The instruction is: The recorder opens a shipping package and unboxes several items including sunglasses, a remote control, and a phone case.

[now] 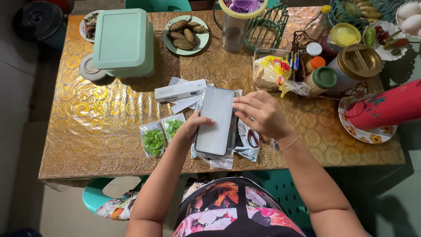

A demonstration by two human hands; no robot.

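Note:
A dark smartphone [215, 120] lies face up on clear plastic wrappers [223, 160] on the gold patterned tablecloth [87, 114]. My left hand [191, 126] grips its left edge, thumb on the glass. My right hand [258, 113] rests on the phone's right edge, fingers curled over the upper corner. A long white box [179, 91] and white paper slips lie just beyond the phone. Two small clear bags of green pieces [154, 140] sit left of my left hand.
A mint lidded container [123, 41] stands at the far left, with a plate of brown pods [186, 34] beside it. Jars with coloured lids [324, 78], a bagged snack [274, 70], a wire rack and a red flask [388, 107] crowd the right. Red scissors [253, 138] lie under my right wrist.

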